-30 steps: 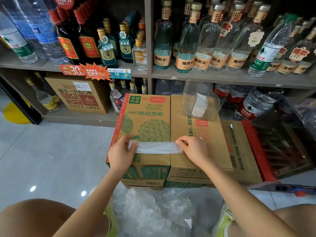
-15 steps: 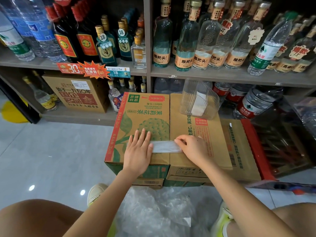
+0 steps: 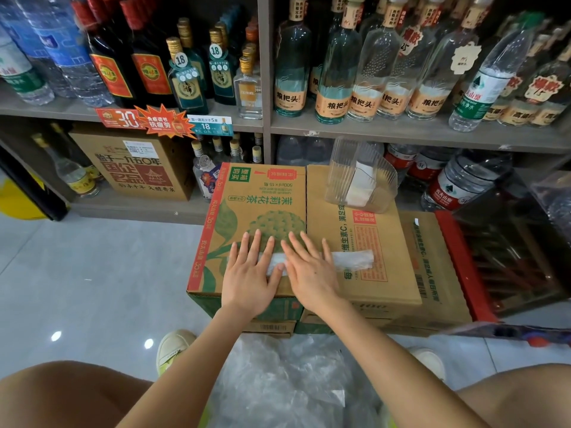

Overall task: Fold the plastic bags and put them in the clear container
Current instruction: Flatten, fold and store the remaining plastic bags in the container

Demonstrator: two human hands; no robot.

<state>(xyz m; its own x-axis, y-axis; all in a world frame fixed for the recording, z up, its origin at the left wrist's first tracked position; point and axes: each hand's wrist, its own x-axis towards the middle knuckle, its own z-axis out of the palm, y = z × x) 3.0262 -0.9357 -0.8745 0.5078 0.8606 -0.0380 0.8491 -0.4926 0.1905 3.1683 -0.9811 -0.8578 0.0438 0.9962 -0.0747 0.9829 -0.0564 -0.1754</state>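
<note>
Where left hand [image 3: 248, 282] and right hand [image 3: 312, 273] press flat, fingers [image 3: 255, 247] straight, folded bag [image 3: 353, 261] mostly hidden.

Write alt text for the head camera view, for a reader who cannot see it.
The left hand and right hand press flat on a folded strip of translucent plastic bag lying across two brown cardboard boxes. A clear plastic container holding folded white bags stands on one box behind. Crumpled clear plastic bags lie on the floor.

A shop: shelves [image 3: 401, 131] of liquor bottles [image 3: 336, 72], price tags [image 3: 145, 120], stock cartons [image 3: 136, 168].
</note>
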